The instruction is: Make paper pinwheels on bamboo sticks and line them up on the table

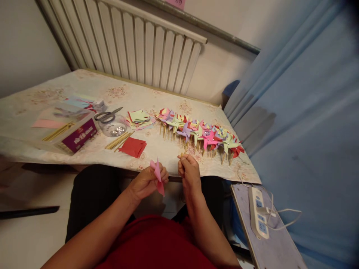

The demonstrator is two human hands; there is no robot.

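My left hand (148, 181) is closed on a pink paper pinwheel (157, 175), its folded blades standing out from the fingers. Just to the right, my right hand (190, 168) pinches a thin wooden stick (182, 154); only a short tan end shows above the thumb, and the rest is hidden. Both hands are at the table's front edge, apart from each other. Beyond them lie red paper squares (133, 147), a bundle of wooden sticks (119, 140), and a clear dish of small shiny pins (117, 130). Black-handled scissors (106, 117) rest across the dish's rim.
Many finished pinwheels (196, 130) on sticks stretch along the table's right side. Coloured paper squares (139, 117) are stacked mid-table. A clear box with a purple label (80, 136) holds sticks at left. A power strip (258, 213) with white cables lies on a side surface.
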